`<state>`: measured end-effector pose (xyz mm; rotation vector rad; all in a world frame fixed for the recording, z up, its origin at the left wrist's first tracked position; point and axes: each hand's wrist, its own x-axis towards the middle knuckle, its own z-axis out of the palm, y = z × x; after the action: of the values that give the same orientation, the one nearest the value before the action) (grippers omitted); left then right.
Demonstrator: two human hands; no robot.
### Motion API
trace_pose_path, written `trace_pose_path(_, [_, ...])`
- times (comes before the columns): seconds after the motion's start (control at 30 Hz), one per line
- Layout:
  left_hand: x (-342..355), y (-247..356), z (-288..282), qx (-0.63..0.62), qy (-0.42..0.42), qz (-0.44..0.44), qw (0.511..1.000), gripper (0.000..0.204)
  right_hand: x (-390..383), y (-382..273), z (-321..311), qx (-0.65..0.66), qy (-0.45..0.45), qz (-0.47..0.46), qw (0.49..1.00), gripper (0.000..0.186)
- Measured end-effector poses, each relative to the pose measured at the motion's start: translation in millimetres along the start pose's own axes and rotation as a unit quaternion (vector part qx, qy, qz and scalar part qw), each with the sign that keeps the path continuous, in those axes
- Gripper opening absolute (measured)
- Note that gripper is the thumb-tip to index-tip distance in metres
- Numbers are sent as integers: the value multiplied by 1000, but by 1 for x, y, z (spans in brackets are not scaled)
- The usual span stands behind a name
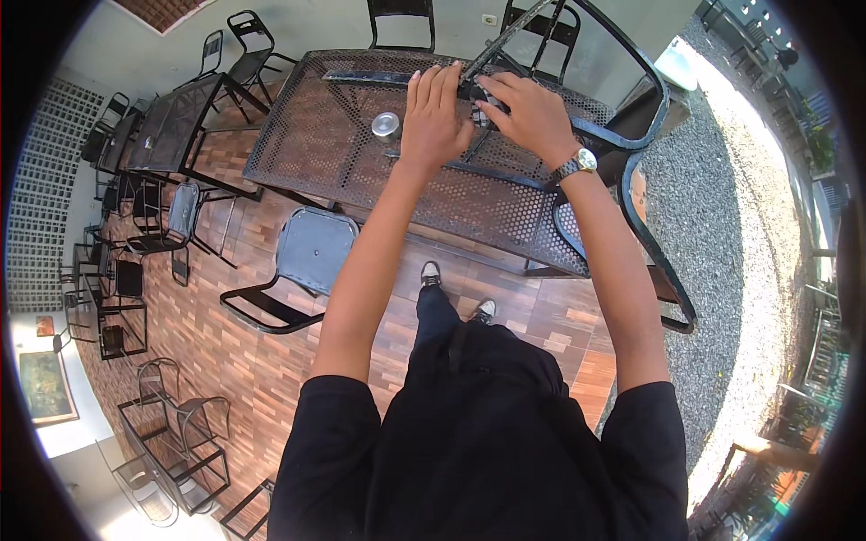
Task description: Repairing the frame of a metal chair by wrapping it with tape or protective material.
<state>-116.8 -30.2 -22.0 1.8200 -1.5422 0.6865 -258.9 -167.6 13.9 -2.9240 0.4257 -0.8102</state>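
Observation:
A black metal chair frame [622,135], with worn paint and pale scuffs on its bars, lies tipped over on a perforated metal table [307,135]. My left hand [435,122] reaches over one of its bars, fingers long and close together, gripping it from above. Just to the right, my right hand [532,117], with a watch [577,162] on the wrist, closes its fingers at a dark joint where bars cross. Whether a small piece sits under those fingertips is hidden. A round silver-lidded tin [386,126] stands on the table left of my left hand.
A grey-seated metal chair [316,248] stands close at the table's near left. More black chairs and another table [171,126] fill the left side. Behind the table, chairs [401,22] line the wall. Gravel [695,252] begins right of the tiled floor [388,316].

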Motion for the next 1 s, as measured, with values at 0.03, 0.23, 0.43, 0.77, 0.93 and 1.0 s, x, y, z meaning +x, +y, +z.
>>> trace_pose_path(0.03, [1,1,0,-2,0,0,1000,86,-2,2,1,-5,45,-45,998,36])
trace_pose_path(0.23, [1,1,3,-1,18,-3,1000,81,-8,5,0,-31,77,-110,990,43])
trace_pose_path(0.43, [1,3,5,2,22,-1,1000,78,-8,1,4,-37,57,-64,996,44])
trace_pose_path(0.77, [1,1,8,13,24,-3,1000,77,-14,-2,4,-64,87,-96,989,50])
trace_pose_path(0.93, [2,1,9,15,34,0,999,77,-14,-1,5,-75,95,-105,987,50])
trace_pose_path(1.0, [2,1,10,18,37,-1,999,76,-12,-2,6,-80,91,-103,987,50])
